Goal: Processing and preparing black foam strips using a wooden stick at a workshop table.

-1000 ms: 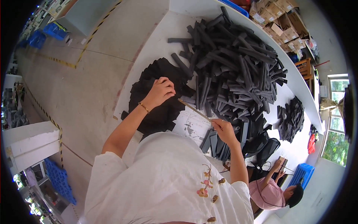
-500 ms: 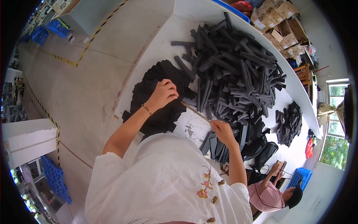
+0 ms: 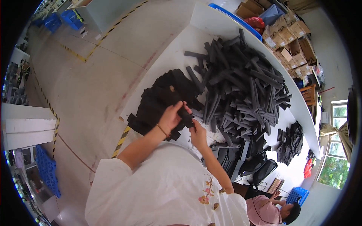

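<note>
We are in the middle of what looks like a rolling or sleeving step: a dark piece (image 3: 185,116) is between our hands, above the near edge of the black stack (image 3: 152,107) on the desk (image 3: 177,60). Our left hand (image 3: 170,117) closes around it; our right hand (image 3: 198,135) pinches its near end. A pale stick tip (image 3: 172,89) shows beyond it, seemingly in line. The move calls for both hands staying aligned, we judge. Cardboard boxes (image 3: 286,35) stand past the blue tray (image 3: 235,19); we cannot tell what either holds, nor the blue crate (image 3: 298,196).
</note>
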Tool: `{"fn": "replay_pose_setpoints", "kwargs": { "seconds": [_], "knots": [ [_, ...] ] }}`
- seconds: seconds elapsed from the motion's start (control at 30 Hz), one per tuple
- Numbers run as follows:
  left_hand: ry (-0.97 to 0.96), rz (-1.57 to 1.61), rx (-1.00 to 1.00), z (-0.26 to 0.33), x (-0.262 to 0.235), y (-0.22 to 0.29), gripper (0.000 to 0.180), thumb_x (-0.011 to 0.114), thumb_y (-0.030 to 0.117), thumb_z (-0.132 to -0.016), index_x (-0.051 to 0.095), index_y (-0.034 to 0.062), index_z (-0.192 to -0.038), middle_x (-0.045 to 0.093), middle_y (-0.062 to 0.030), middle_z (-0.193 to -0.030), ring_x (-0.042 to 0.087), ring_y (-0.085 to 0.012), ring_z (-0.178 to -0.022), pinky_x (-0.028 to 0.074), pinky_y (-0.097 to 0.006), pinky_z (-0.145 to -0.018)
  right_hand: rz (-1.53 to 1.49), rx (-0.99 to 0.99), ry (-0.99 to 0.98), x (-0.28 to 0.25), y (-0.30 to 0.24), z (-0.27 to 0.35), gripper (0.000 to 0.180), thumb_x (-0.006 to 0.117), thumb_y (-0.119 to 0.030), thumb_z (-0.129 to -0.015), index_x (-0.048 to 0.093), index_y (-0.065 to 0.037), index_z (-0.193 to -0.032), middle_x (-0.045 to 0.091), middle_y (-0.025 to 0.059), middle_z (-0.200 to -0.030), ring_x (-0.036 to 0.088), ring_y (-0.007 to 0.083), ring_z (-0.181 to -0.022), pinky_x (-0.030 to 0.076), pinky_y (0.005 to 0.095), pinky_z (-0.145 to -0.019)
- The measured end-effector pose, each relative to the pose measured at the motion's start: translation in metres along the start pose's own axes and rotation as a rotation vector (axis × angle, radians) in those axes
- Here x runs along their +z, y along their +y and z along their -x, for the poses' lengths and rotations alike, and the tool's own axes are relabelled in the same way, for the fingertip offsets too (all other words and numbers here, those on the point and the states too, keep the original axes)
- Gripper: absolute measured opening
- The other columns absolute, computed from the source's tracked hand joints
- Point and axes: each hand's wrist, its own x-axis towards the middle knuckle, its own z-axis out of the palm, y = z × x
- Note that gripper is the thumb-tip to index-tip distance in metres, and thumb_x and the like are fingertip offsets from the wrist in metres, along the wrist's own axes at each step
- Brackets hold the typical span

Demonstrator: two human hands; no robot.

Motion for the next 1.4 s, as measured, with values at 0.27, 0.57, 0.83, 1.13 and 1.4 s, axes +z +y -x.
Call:
{"fn": "replay_pose_setpoints", "kwargs": {
  "seconds": [0.27,0.57,0.83,1.13,1.4],
  "knots": [
    [0.257,0.086,0.194,0.005,0.033,0.001,0.018,0.066,0.02,-0.088,0.061,0.0031,-0.093,0.063,-0.007,-0.079,0.063,-0.0207,-0.073,0.054,-0.035,-0.069,0.061,0.011,0.208,0.023,-0.018,0.016,0.016,0.052,-0.007,-0.091,0.054,-0.001,-0.106,0.06,0.0163,-0.072,0.06,0.0266,-0.062,0.047,0.0349,-0.058],
    [0.354,-0.019,0.395,-0.031,0.021,0.025,0.023,0.07,0.023,-0.084,0.056,0.0081,-0.076,0.044,0.0024,-0.051,0.037,-0.0086,-0.032,0.024,-0.025,-0.031,0.143,0.099,-0.178,-0.02,0.001,0.071,0.014,0.052,-0.014,-0.093,0.058,-0.002,-0.091,0.055,0.0092,-0.057,0.056,0.0183,-0.051,0.044,0.031,-0.05],
    [0.393,0.145,0.397,-0.037,0.042,0.023,0.046,0.058,0.049,-0.089,0.057,0.0037,-0.096,0.057,-0.0056,-0.071,0.059,-0.0211,-0.06,0.049,-0.034,-0.053,0.145,0.188,-0.155,-0.064,-0.034,0.074,0.016,0.05,-0.012,-0.094,0.06,-0.002,-0.087,0.052,0.0065,-0.054,0.051,0.0141,-0.049,0.04,0.0291,-0.049],
    [0.395,0.023,0.504,-0.053,0.002,0.068,0.033,0.057,0.03,-0.091,0.047,0.009,-0.068,0.03,0.0045,-0.049,0.026,-0.0065,-0.036,0.019,-0.025,-0.035,0.118,0.211,-0.264,-0.055,-0.027,0.091,0.021,0.051,-0.018,-0.094,0.058,-0.001,-0.085,0.057,0.0098,-0.06,0.054,0.0174,-0.051,0.044,0.0294,-0.052],
    [0.405,0.293,0.28,-0.067,0.012,0.04,0.034,0.053,0.037,-0.093,0.046,0.014,-0.07,0.037,0.0041,-0.052,0.033,-0.008,-0.04,0.027,-0.024,-0.036,-0.022,-0.092,0.061,-0.061,-0.049,0.03,0.018,0.07,-0.006,-0.081,0.061,-0.003,-0.097,0.054,-0.001,-0.081,0.045,0.0059,-0.063,0.037,0.0223,-0.055]
  ]
}}
